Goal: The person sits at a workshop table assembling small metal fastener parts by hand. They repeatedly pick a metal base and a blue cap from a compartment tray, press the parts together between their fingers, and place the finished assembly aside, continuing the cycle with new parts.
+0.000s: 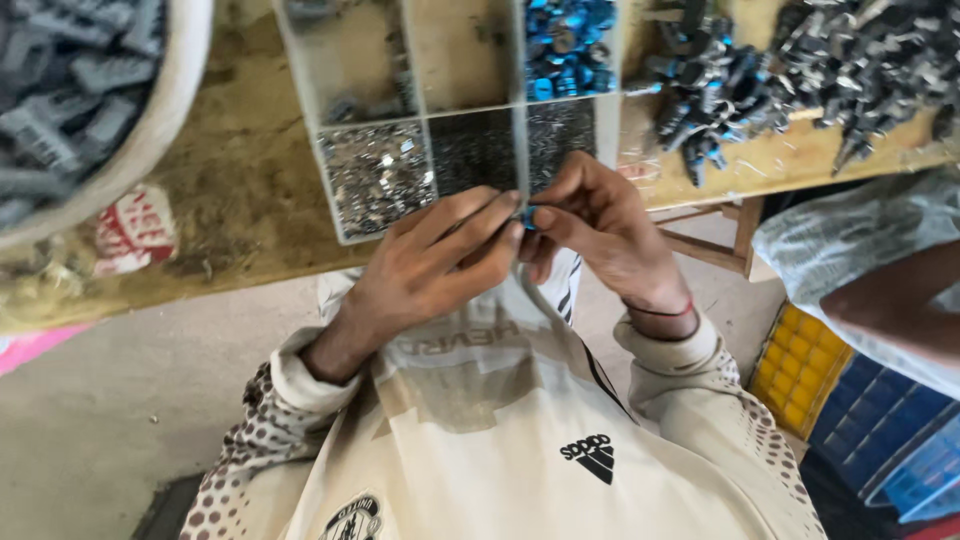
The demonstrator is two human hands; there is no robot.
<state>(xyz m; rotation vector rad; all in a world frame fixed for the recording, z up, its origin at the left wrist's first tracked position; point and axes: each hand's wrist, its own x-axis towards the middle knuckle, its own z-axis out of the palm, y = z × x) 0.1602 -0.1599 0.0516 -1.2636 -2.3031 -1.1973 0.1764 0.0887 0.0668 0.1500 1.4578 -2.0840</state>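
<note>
Small-parts assembly, fitting step in hand: left hand (440, 255) and right hand (590, 225) meet fingertip to fingertip just in front of the compartment tray (300, 90), pinching between them a small blue part (530, 213); the left fingers also seem to hold a thin dark piece against it, too small to tell what. Judged, the next move calls for a fine, steady press or twist at the fingertips, with little room for slip. Tray on the wooden surface (230, 190): near cells hold silvery bits (378, 175) and fine dark bits (472, 150); a far cell holds blue caps (568, 45). Right of the tray, heaps of finished dark-and-blue pieces (710, 95). Far left, a white tub of grey parts (70, 80). At right, another person's arm (890, 300) above yellow and blue crates (800, 365). Nothing stands between hands and tray.
</note>
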